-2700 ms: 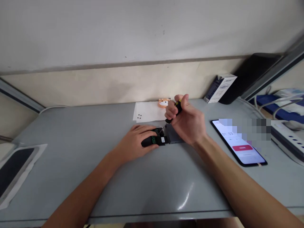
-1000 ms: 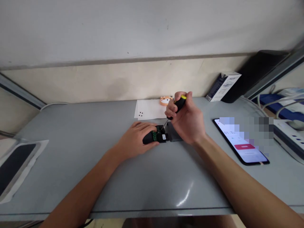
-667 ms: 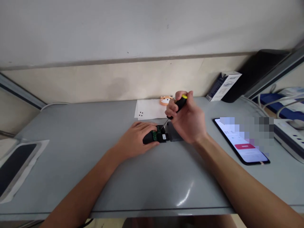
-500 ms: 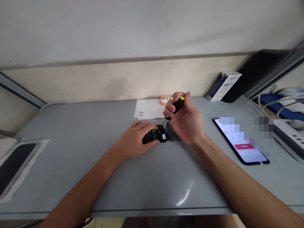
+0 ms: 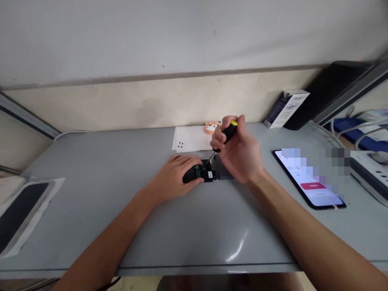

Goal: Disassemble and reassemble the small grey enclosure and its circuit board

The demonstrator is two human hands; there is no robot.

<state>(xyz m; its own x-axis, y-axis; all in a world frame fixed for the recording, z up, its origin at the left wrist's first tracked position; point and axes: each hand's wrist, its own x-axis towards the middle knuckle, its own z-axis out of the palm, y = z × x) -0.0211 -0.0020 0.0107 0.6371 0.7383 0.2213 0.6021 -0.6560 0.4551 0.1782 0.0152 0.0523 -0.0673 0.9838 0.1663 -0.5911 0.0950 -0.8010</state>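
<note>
Working on a grey surface (image 5: 212, 230). Bracing the black device (image 5: 206, 177) there with the left hand (image 5: 176, 176), curled round the device's left end; held well so, in all likelihood, by pressing evenly and sparing the exposed green board (image 5: 199, 171) from the fingertips.

Gripping a black-and-yellow screwdriver (image 5: 229, 132) in the right hand (image 5: 241, 153), above and right of the device, with the shaft slanting down into the device's inner parts. Unable to tell whether seated at the tip: too small to see. Better, probably, to bring the shaft more upright, bear down gently along its line and turn slowly, so as not to skid across the board.

Mind the grey block (image 5: 222, 171) just right of the device, partly behind the right hand. Leave the lit phone (image 5: 315, 190), well to the device's right, outside the forearm's sweep.

Beyond the device, avoid brushing the white paper (image 5: 195, 139), bearing four small dark pieces (image 5: 182, 146), perhaps screws. Farther beyond the device, note an orange-and-white animal-faced case (image 5: 212, 127) at the paper's far edge and, well to the device's right, a carton (image 5: 286, 109).
</note>
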